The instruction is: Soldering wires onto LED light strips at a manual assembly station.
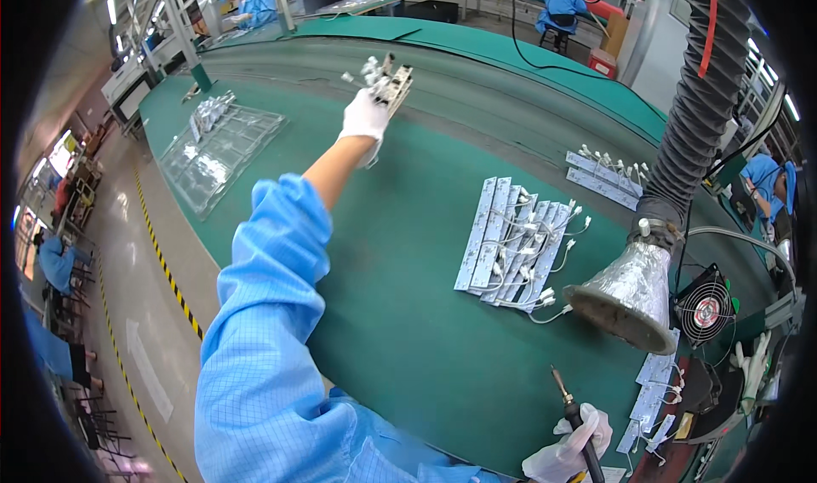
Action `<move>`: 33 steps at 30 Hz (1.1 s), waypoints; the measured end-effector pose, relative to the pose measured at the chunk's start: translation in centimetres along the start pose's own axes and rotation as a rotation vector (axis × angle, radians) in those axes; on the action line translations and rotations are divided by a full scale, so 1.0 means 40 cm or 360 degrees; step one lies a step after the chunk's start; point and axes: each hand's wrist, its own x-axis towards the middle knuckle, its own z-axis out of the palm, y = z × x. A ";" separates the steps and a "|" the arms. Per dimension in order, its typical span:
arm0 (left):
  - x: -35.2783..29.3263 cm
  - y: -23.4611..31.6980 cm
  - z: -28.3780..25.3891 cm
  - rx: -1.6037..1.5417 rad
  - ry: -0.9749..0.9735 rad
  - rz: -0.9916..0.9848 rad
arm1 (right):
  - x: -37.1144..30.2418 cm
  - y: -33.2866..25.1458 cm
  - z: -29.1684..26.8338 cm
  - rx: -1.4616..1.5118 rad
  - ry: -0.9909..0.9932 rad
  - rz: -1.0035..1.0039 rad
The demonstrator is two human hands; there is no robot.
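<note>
A bundle of white strips (390, 81) with short wires and white plugs is held tilted high over the far green desk, while a black-handled soldering iron (577, 419) points up near the front edge.

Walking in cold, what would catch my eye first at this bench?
Probably the gloved left hand, stretched far out over the green table, gripping a bundle of wired strips. Next, the foil-wrapped fume funnel hanging at the right beside a pile of white strips, and the right hand holding a soldering iron at the bottom edge.
</note>
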 end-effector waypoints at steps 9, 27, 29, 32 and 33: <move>0.068 0.188 0.207 0.0737 -0.0815 0.0678 | 0.029 0.017 0.017 -0.0133 0.0072 0.0108; -0.050 0.077 0.106 0.1035 -0.0411 0.1152 | -0.013 0.104 -0.029 -0.0147 -0.0082 -0.0123; -0.165 0.086 0.029 0.1122 -0.0380 0.1413 | -0.027 0.124 -0.041 -0.0228 -0.0061 -0.0026; -0.243 0.001 -0.033 0.1105 -0.0705 0.1521 | 0.005 0.077 -0.040 -0.0243 -0.0290 -0.0231; -0.244 -0.020 -0.030 0.1106 -0.0698 0.1516 | 0.005 0.084 -0.031 -0.0280 -0.0260 -0.0460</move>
